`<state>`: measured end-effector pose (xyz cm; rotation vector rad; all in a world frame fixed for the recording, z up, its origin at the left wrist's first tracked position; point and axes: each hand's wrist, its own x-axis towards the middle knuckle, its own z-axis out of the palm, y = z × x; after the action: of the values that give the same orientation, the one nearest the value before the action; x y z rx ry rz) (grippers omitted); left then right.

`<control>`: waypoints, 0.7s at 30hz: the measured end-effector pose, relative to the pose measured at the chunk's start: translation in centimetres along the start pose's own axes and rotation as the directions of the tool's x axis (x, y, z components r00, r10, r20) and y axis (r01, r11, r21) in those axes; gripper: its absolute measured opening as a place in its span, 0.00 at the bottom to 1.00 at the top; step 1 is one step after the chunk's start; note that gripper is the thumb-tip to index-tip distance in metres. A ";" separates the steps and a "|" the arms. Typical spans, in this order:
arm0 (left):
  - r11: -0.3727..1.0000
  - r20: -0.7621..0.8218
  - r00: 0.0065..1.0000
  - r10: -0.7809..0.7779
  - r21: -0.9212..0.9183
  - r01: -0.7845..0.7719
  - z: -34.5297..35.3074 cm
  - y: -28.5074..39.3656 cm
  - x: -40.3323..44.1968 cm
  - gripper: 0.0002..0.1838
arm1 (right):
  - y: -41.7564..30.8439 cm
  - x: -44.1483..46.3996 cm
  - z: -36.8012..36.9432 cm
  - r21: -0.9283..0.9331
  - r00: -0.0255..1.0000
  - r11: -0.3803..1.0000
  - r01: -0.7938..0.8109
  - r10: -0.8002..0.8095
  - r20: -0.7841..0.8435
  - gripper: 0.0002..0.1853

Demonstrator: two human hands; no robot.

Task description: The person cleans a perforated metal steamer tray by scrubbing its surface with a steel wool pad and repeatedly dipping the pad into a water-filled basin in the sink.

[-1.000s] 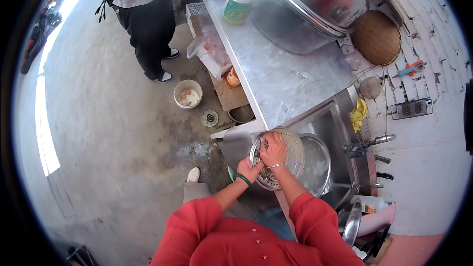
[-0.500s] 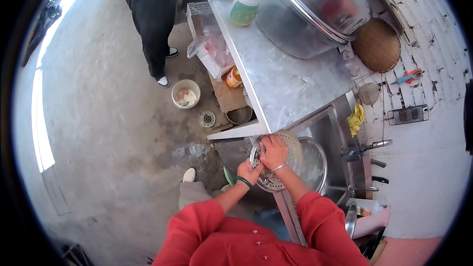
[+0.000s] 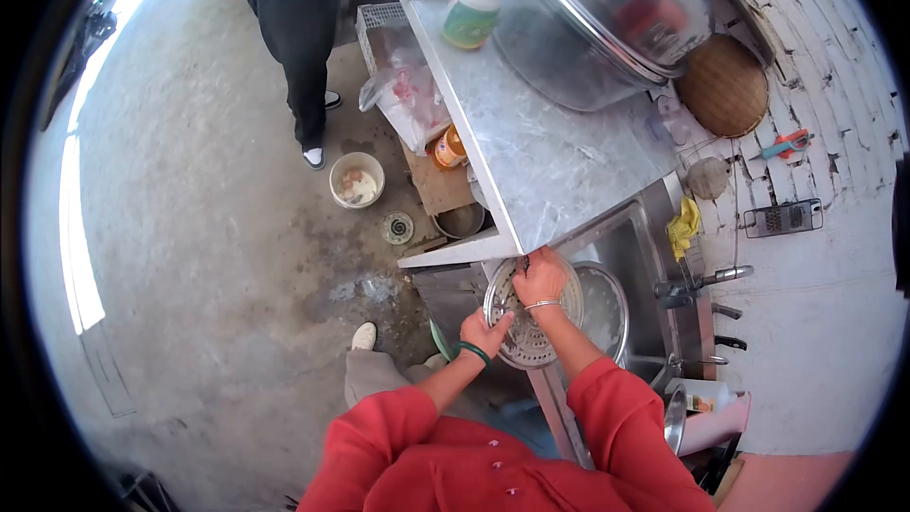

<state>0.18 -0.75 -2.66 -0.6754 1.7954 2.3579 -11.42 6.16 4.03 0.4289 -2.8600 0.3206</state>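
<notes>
A round perforated metal steamer tray (image 3: 531, 346) is held over the sink's front edge. My left hand (image 3: 483, 334) grips its near left rim, thumb over the top. My right hand (image 3: 542, 279) lies against the upper part of the tray, its fingers curled; whatever may be inside them is hidden. Behind the tray, a round metal basin (image 3: 614, 308) sits in the stainless sink (image 3: 649, 265).
A marbled counter (image 3: 578, 161) adjoins the sink, bearing a spray bottle (image 3: 472, 14) and a large lidded pot (image 3: 569, 57). The faucet (image 3: 678, 294) is on the wall side. A white bucket (image 3: 357, 180) stands on the floor near another person's legs (image 3: 299, 57).
My right hand has moved up and slightly right across the tray, away from my left hand. The tray now faces the camera more fully. My left hand stays at the rim.
</notes>
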 end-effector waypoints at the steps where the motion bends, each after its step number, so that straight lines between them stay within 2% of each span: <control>1: 1.000 0.007 1.000 -0.012 -0.021 0.012 0.2 0.4 0.1 0.15 | -0.9 -0.3 -0.3 0.006 1.000 1.000 0.023 -0.023 -0.006 0.06; 2: 0.999 0.001 1.000 -0.009 -0.031 0.009 0.7 -0.3 0.6 0.15 | -1.9 -1.5 -0.8 0.065 0.990 0.989 0.133 -0.135 0.034 0.07; 3: 0.985 -0.055 0.988 0.145 -0.088 -0.149 0.9 -0.8 0.9 0.15 | -2.3 -1.9 -1.0 0.064 0.990 0.989 0.135 -0.137 0.040 0.07; 4: 0.944 -0.119 0.950 0.289 -0.131 -0.303 1.1 -1.5 1.0 0.15 | -2.5 -2.4 -1.0 0.090 0.966 0.970 0.228 -0.237 0.105 0.07; 5: 0.946 -0.119 0.952 0.281 -0.130 -0.296 1.1 -2.2 0.8 0.15 | -2.6 -2.8 -1.0 0.124 0.929 0.941 0.314 -0.331 0.166 0.08; 6: 0.992 -0.028 0.994 0.107 -0.068 -0.108 0.4 -0.1 0.6 0.15 | -1.9 -1.3 -0.6 0.054 0.955 0.957 0.285 -0.288 0.070 0.09; 7: 0.997 0.049 0.996 -0.080 0.010 0.080 0.0 1.1 0.3 0.15 | -0.9 -0.6 -0.2 0.055 0.956 0.958 0.281 -0.285 0.071 0.09; 9: 0.999 0.009 0.999 -0.048 0.026 0.048 0.2 0.0 0.5 0.15 | -0.3 0.7 0.0 -0.075 0.998 0.996 0.055 -0.052 0.034 0.10; 10: 0.997 -0.005 0.999 -0.047 0.058 0.047 0.1 0.1 0.4 0.15 | -1.1 0.2 -0.1 -0.132 0.999 0.991 0.025 -0.019 0.050 0.11; 11: 0.996 -0.019 0.999 -0.043 0.082 0.045 0.3 0.3 0.4 0.16 | -1.9 -0.6 -0.3 -0.136 0.999 0.990 0.028 -0.022 0.048 0.11; 13: 0.999 -0.036 0.999 0.013 0.053 -0.011 0.3 0.0 0.2 0.17 | -3.6 -2.7 -1.1 0.052 0.979 0.984 0.169 -0.173 0.107 0.07; 14: 0.997 -0.055 0.996 0.066 0.032 -0.064 0.3 -0.2 0.1 0.17 | -4.0 -3.3 -1.9 0.057 0.954 0.966 0.252 -0.258 0.154 0.07; 15: 0.998 -0.055 0.997 0.062 0.031 -0.061 0.4 -0.3 0.1 0.17 | -3.4 -2.8 -1.5 0.057 0.953 0.966 0.251 -0.257 0.158 0.07; 17: 0.995 -0.021 1.000 0.005 0.104 -0.003 0.5 -0.5 0.6 0.18 | -1.3 -0.7 -0.1 -0.081 0.985 0.982 0.170 -0.170 0.008 0.07; 18: 0.995 -0.022 1.000 0.005 0.104 -0.003 0.7 -0.8 0.6 0.18 | -1.0 -0.2 0.1 -0.081 0.985 0.982 0.171 -0.171 0.008 0.07; 20: 0.996 -0.012 0.999 -0.035 0.079 0.036 0.8 -1.4 0.7 0.18 | -0.6 0.3 0.6 -0.122 0.999 0.991 -0.054 0.055 0.003 0.07; 21: 0.996 -0.007 0.999 -0.035 0.080 0.035 0.8 -2.1 0.6 0.18 | -1.3 -0.8 0.3 -0.124 0.998 0.991 -0.058 0.059 0.000 0.07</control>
<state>0.10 0.49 -4.62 -0.6971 1.8531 2.2511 -10.36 5.04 3.75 0.3229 -2.8803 0.1504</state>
